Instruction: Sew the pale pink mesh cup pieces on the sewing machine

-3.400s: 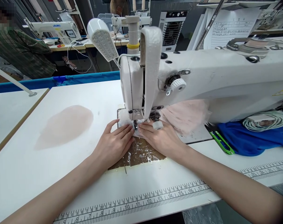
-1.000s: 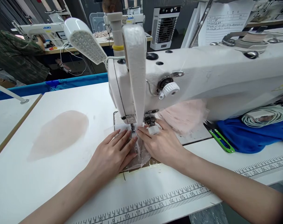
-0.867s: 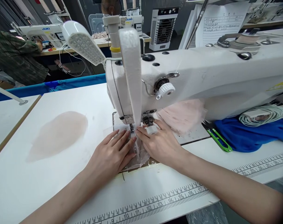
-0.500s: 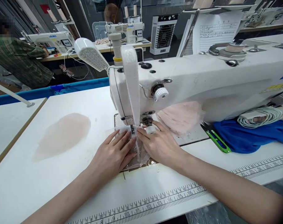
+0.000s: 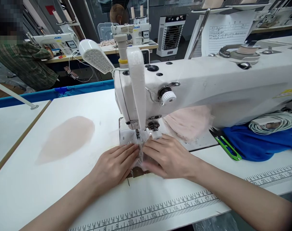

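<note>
A thin sheer fabric lies under the needle area of the white sewing machine. My left hand rests on its left side, fingers together and laid nearly flat, tips pointing at the presser foot. On the other side, my right hand presses on the fabric, its thumb blurred and its fingers lying flat just in front of the machine head. Left of the machine, a pale pink fabric piece lies flat on the table. Behind my right hand is a stack of pink pieces.
Green thread snips and a blue cloth lie at the right, with a coiled pale cord on the cloth. A printed ruler runs along the front edge. A person in a plaid shirt is at the back left.
Both hands have drawn slightly toward the table's front edge. The left fingers have come closer together, and the right thumb has shifted toward the front. The view has moved slightly.
</note>
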The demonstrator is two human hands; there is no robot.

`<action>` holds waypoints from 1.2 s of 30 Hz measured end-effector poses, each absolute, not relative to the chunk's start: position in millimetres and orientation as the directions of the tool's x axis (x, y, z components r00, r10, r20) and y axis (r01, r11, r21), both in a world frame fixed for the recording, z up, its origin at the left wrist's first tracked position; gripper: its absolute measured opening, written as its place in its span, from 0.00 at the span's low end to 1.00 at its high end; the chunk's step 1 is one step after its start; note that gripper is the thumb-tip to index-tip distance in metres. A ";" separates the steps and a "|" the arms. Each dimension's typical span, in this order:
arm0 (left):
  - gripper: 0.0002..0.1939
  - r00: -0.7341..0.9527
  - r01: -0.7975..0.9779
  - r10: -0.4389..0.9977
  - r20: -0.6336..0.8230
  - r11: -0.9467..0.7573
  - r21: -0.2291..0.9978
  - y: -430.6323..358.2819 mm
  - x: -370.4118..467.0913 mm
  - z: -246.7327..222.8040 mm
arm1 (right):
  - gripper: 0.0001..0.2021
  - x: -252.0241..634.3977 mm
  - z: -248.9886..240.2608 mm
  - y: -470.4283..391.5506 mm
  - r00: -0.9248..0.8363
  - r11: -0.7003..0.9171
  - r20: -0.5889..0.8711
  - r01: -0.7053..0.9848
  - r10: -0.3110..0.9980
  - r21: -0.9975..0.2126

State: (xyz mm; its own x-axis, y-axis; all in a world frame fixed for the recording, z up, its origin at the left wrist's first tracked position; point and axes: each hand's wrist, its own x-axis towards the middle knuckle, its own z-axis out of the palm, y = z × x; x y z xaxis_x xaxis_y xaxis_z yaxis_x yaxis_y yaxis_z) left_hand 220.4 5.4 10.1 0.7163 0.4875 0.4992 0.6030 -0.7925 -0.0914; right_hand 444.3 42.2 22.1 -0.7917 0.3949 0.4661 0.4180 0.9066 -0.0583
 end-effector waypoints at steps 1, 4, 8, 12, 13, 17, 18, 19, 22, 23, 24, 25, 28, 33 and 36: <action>0.13 0.693 0.617 0.512 0.507 -0.786 -0.049 5.6 220.0 8.9 | 0.23 444.6 23.6 41.5 -0.790 0.908 0.457 0.404 0.409 -0.115; 0.14 0.645 0.644 0.571 0.508 -0.764 0.039 5.5 219.5 6.9 | 0.31 444.0 24.6 40.3 -0.788 0.898 0.433 0.412 0.437 -0.156; 0.16 0.664 0.655 0.561 0.494 -0.755 -0.023 4.1 222.6 8.2 | 0.09 441.9 18.8 39.5 -0.794 0.887 0.459 0.460 0.398 0.026; 0.17 0.703 0.656 0.531 0.473 -0.741 -0.142 3.2 226.7 11.1 | 0.11 441.8 14.7 38.3 -0.805 0.906 0.511 0.409 0.302 0.109; 0.17 0.713 0.650 0.519 0.473 -0.742 -0.166 3.0 227.2 11.5 | 0.11 441.9 14.2 38.0 -0.803 0.909 0.522 0.401 0.289 0.112; 0.15 0.730 0.635 0.487 0.480 -0.743 -0.211 2.2 226.9 11.0 | 0.12 441.4 13.6 37.6 -0.800 0.917 0.540 0.381 0.260 0.122; 0.15 0.729 0.635 0.485 0.483 -0.743 -0.212 2.1 226.6 10.7 | 0.13 441.1 13.5 37.6 -0.801 0.917 0.541 0.379 0.258 0.124; 0.15 0.727 0.636 0.484 0.487 -0.742 -0.211 2.0 226.4 10.4 | 0.13 440.8 13.4 37.6 -0.800 0.917 0.542 0.379 0.257 0.124; 0.14 0.721 0.640 0.482 0.497 -0.739 -0.212 2.0 226.5 9.9 | 0.13 440.2 13.0 37.6 -0.798 0.917 0.545 0.379 0.258 0.122; 0.14 0.720 0.641 0.482 0.499 -0.738 -0.212 2.0 226.8 9.8 | 0.12 440.2 12.9 37.5 -0.798 0.918 0.545 0.379 0.257 0.121; 0.14 0.720 0.641 0.482 0.500 -0.738 -0.211 2.1 227.1 9.8 | 0.12 440.3 12.9 37.5 -0.797 0.917 0.545 0.380 0.259 0.121; 0.14 0.719 0.640 0.482 0.500 -0.739 -0.209 2.2 227.4 9.8 | 0.12 440.4 12.8 37.6 -0.798 0.916 0.544 0.382 0.260 0.122; 0.14 0.717 0.643 0.485 0.501 -0.738 -0.205 2.4 228.0 9.8 | 0.12 441.0 12.7 38.0 -0.808 0.916 0.528 0.381 0.263 0.127; 0.14 0.717 0.643 0.487 0.499 -0.739 -0.203 2.8 227.6 10.0 | 0.12 441.0 12.4 38.6 -0.810 0.914 0.530 0.380 0.252 0.146; 0.14 0.714 0.648 0.494 0.497 -0.736 -0.198 3.4 226.8 9.5 | 0.13 440.4 12.3 39.1 -0.804 0.912 0.541 0.381 0.246 0.152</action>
State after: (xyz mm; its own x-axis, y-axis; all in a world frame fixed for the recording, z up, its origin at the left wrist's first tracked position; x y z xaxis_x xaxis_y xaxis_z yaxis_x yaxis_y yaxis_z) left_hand 226.8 3.4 9.5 0.7135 0.4942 0.4966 0.6476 -0.7358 -0.1981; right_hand 440.4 39.1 12.3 -0.8043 0.2459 0.5409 0.3811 0.9119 0.1521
